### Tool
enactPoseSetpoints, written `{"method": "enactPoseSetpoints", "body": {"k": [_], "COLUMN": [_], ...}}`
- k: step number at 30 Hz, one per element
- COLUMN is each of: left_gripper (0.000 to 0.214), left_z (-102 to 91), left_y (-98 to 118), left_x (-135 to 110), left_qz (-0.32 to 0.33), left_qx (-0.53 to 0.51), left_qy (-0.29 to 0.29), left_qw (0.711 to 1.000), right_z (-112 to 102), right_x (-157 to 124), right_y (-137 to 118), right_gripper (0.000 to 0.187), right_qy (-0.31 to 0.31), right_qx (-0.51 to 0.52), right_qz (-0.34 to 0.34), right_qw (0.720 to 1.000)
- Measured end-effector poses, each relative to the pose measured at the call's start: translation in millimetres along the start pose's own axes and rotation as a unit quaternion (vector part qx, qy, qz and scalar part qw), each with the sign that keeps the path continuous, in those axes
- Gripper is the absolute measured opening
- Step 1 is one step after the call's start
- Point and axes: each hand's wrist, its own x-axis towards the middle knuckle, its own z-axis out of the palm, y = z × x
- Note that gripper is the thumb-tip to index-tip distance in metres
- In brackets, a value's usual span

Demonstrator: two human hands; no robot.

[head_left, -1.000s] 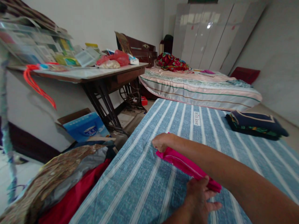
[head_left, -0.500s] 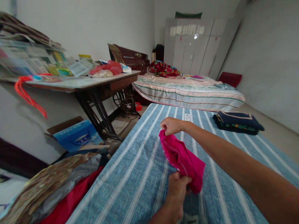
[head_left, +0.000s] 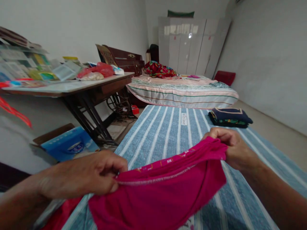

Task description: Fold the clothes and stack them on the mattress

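A bright pink garment [head_left: 168,188] with a stitched waistband marked "SK" hangs spread between my two hands, close to the camera and above the blue striped bedsheet [head_left: 168,127]. My left hand [head_left: 96,175] pinches the waistband at its left end, fingers closed on the cloth. At the right end, my right hand [head_left: 230,145] grips the band the same way. The garment's lower part droops toward the sheet.
A folded dark pile of clothes [head_left: 229,116] lies on the sheet at the far right. A cluttered sewing-machine table [head_left: 72,88] stands left, with a blue box [head_left: 67,147] below. A second bed [head_left: 182,91] and white wardrobe [head_left: 189,44] are behind.
The pink garment was lying folded on the sheet, then lifted; now it is raised and pulled wide between both hands. My left hand moved left, my right hand right. The view shifted right.
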Motion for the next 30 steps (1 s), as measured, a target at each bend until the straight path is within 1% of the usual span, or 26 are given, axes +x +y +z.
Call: {"method": "enactPoseSetpoints", "body": {"k": [1, 2, 3, 5, 7, 9, 10, 11, 13, 16, 18, 20, 21, 22, 24, 28, 30], "left_gripper": [0.013, 0.016, 0.015, 0.015, 0.019, 0.019, 0.02, 0.021, 0.028, 0.04, 0.048, 0.055, 0.054, 0.052, 0.046, 0.04, 0.039], "left_z": [-4.8, -6.6, -5.4, 2.9, 14.2, 22.8, 25.2, 26.2, 25.1, 20.4, 18.3, 18.0, 18.6, 19.5, 22.0, 27.2, 29.0], "left_y": [-0.4, -3.5, -9.6, -29.1, -52.8, -73.1, -80.5, -86.0, -92.8, -98.8, -103.3, -107.8, -109.5, -110.5, -110.5, -106.8, -106.4], "left_x": [13.2, 30.9, 51.8, 97.3, 137.4, 163.7, 170.7, 173.9, 171.9, 160.6, 155.5, 154.5, 155.3, 156.6, 159.9, 163.8, 163.7], "left_qz": [-0.002, 0.001, -0.006, -0.011, -0.016, -0.016, -0.008, -0.001, -0.004, -0.032, -0.031, -0.019, -0.018, -0.018, -0.02, -0.011, -0.01], "left_qx": [0.014, 0.023, 0.019, 0.009, 0.013, 0.03, 0.031, 0.028, 0.002, -0.08, -0.14, -0.173, -0.175, -0.169, -0.15, -0.117, -0.111], "left_qy": [-0.082, -0.122, -0.128, -0.107, -0.072, -0.041, -0.029, -0.019, -0.013, -0.042, -0.069, -0.079, -0.076, -0.069, -0.047, -0.018, -0.01], "left_qw": [0.997, 0.992, 0.992, 0.994, 0.997, 0.999, 0.999, 0.999, 1.0, 0.995, 0.987, 0.982, 0.982, 0.983, 0.987, 0.993, 0.994], "right_z": [1.9, 3.2, 3.9, 3.8, 2.8, 1.6, 1.0, 0.5, -0.7, -2.5, -3.6, -4.8, -5.5, -6.3, -7.8, -5.5, 3.1], "right_x": [-6.1, -8.8, -8.6, -2.0, 7.7, 15.8, 18.4, 20.1, 21.3, 20.6, 20.3, 20.4, 20.5, 20.5, 19.8, 11.0, 2.7], "right_y": [12.4, 27.8, 45.5, 84.7, 121.5, 148.5, 157.4, 163.4, 169.1, 171.4, 173.7, 177.0, 178.7, 180.1, 181.1, 174.3, 166.4], "right_gripper": [0.023, 0.023, 0.023, 0.025, 0.026, 0.027, 0.029, 0.031, 0.036, 0.035, 0.032, 0.031, 0.032, 0.032, 0.034, 0.041, 0.041], "right_qy": [0.041, 0.08, 0.116, 0.169, 0.237, 0.266, 0.273, 0.276, 0.28, 0.279, 0.274, 0.264, 0.257, 0.249, 0.234, 0.225, 0.23], "right_qx": [0.021, 0.038, 0.05, 0.041, -0.005, -0.028, -0.036, -0.043, -0.061, -0.086, -0.112, -0.17, -0.209, -0.253, -0.34, -0.497, -0.557], "right_qz": [0.034, 0.073, 0.115, 0.218, 0.296, 0.308, 0.305, 0.299, 0.288, 0.28, 0.274, 0.259, 0.249, 0.24, 0.226, 0.18, 0.126], "right_qw": [0.998, 0.993, 0.985, 0.96, 0.925, 0.913, 0.912, 0.912, 0.914, 0.914, 0.915, 0.914, 0.91, 0.904, 0.882, 0.818, 0.788]}}
